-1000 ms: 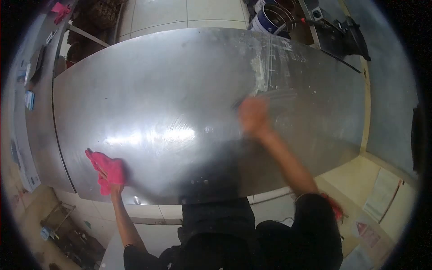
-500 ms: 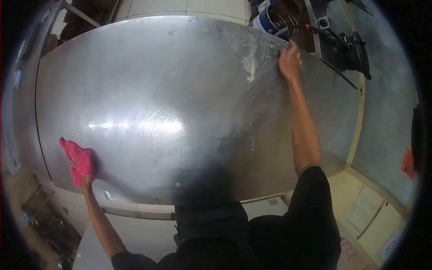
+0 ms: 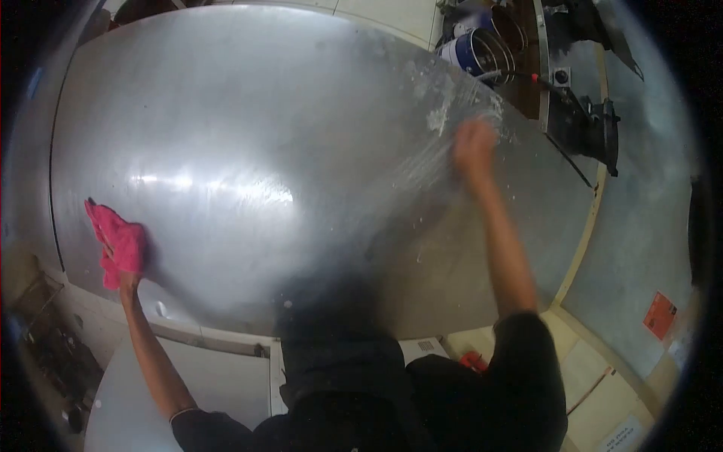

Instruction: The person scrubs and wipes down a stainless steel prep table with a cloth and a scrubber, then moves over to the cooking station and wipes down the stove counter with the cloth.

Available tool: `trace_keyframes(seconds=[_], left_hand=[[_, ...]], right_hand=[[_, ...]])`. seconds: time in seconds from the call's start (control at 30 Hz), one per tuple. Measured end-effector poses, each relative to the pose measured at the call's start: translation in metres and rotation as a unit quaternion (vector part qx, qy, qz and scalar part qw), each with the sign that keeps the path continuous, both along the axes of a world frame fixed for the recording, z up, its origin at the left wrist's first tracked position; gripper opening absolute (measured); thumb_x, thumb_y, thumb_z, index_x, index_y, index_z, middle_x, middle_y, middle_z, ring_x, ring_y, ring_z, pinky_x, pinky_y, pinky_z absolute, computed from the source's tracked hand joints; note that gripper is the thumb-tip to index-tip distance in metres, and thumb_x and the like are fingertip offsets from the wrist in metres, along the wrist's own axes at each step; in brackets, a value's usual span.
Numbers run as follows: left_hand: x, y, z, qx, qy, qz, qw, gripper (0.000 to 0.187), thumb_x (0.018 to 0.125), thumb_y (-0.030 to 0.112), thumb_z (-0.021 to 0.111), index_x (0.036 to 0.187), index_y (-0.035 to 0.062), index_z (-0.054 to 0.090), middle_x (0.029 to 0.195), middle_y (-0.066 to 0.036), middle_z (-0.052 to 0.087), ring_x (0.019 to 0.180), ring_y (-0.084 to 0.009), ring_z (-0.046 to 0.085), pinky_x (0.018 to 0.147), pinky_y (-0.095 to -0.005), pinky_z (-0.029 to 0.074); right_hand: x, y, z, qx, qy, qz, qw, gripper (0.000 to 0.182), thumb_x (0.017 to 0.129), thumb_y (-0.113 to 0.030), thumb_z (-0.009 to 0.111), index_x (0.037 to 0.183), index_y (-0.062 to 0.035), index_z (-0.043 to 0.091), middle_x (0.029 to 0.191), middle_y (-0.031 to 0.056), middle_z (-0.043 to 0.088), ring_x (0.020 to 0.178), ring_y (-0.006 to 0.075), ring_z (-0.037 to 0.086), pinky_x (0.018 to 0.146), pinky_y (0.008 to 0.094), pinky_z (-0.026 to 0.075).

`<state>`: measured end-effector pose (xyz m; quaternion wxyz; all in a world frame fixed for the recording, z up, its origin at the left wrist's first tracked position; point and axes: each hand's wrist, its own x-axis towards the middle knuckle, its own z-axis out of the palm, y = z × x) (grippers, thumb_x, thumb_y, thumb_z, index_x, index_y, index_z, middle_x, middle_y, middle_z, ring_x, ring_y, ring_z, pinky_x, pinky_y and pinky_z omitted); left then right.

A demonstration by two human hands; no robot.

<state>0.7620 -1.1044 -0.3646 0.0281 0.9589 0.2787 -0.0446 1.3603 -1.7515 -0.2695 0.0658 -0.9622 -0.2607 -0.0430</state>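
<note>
My left hand (image 3: 129,279) grips a bright pink cloth (image 3: 126,242) at the left end of a large metal tabletop (image 3: 226,90). The cloth covers most of that hand, leaving the wrist and bits of finger visible. Over at the far right of the metal surface, my right hand (image 3: 475,147) is curled closed and blurred by motion. Whatever it may hold is hidden. White smears and streaks (image 3: 438,119) mark the metal just beside and beyond this hand.
Past the far right edge stands a blue and white bucket (image 3: 468,53) with a dark hose across it. Black equipment (image 3: 602,139) is fixed along the right side. An orange-red label (image 3: 660,316) shows on the right panel, and a white surface (image 3: 188,388) lies below the near edge.
My right hand has come back toward me from the far edge, and the white smears have spread into longer streaks. The cloth hand stays about where it was; the view has shifted.
</note>
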Motion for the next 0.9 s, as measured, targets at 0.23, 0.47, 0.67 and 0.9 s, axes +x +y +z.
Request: trace_keyframes(seconds=[0.23,0.47,0.67,0.9], left_hand=[[-0.004,-0.004,-0.004,-0.002,-0.007,0.021,1.000,0.059,0.098,0.050,0.055,0.148,0.0185,0.049,0.152,-0.018,0.029,0.139,-0.0324,0.023,0.111,-0.0543,0.021],[-0.006,0.000,0.000,0.005,-0.005,0.027,1.000,0.060,0.098,0.050,0.055,0.149,0.0192,0.049,0.153,-0.019,0.027,0.140,-0.0332,0.020,0.112,-0.0552,0.019],[0.001,0.006,0.003,-0.001,0.001,0.024,1.000,0.061,0.097,0.051,0.054,0.149,0.0197,0.049,0.154,-0.020,0.025,0.141,-0.0339,0.018,0.112,-0.0560,0.017],[0.003,0.012,0.002,-0.002,0.003,0.030,1.000,0.061,0.097,0.051,0.054,0.150,0.0203,0.048,0.155,-0.021,0.022,0.143,-0.0347,0.015,0.113,-0.0569,0.015]], right_hand=[[-0.039,0.007,-0.032,-0.011,-0.087,0.081,0.993,0.026,0.103,-0.023,0.049,0.108,0.0009,0.059,0.100,0.0236,0.063,0.097,0.0430,0.062,0.086,0.0561,0.045],[0.021,0.108,-0.041,0.111,-0.045,0.008,0.993,0.029,0.098,-0.027,0.052,0.105,-0.0008,0.062,0.100,0.0209,0.062,0.101,0.0398,0.059,0.086,0.0541,0.045],[0.078,0.025,-0.024,0.081,0.126,-0.077,0.986,0.022,0.101,-0.022,0.051,0.101,-0.0025,0.061,0.098,0.0170,0.063,0.096,0.0369,0.061,0.085,0.0517,0.046],[0.013,0.035,-0.041,-0.004,-0.103,0.010,0.995,0.030,0.104,-0.026,0.050,0.114,0.0003,0.058,0.106,0.0203,0.063,0.100,0.0392,0.062,0.089,0.0496,0.047]])
